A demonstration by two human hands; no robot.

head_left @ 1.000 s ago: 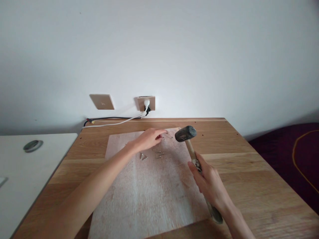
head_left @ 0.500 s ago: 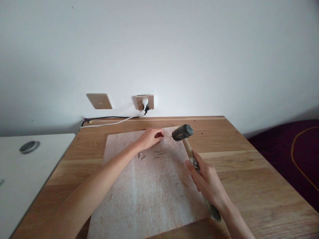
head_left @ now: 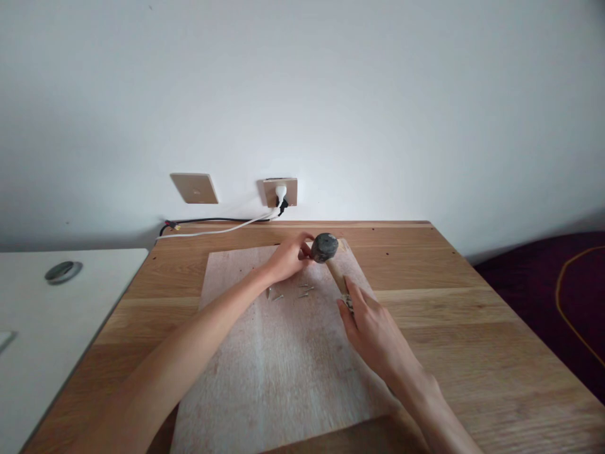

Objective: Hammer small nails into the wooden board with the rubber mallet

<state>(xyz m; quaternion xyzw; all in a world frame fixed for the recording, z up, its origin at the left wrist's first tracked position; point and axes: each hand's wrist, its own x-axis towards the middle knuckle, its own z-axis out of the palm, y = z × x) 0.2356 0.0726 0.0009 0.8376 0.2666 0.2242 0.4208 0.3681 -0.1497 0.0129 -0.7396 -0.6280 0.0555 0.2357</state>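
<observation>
Above the board (head_left: 283,366) — right fingers (head_left: 355,292) clasp a mallet (head_left: 324,247); left fingers (head_left: 301,239) curled, hold unclear.

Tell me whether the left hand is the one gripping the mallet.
No, the mallet is gripped by the right hand.

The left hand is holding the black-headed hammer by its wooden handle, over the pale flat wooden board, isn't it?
Not the left hand: the head view shows the right hand holding the black-headed hammer by its wooden handle, over the pale flat wooden board.
</observation>
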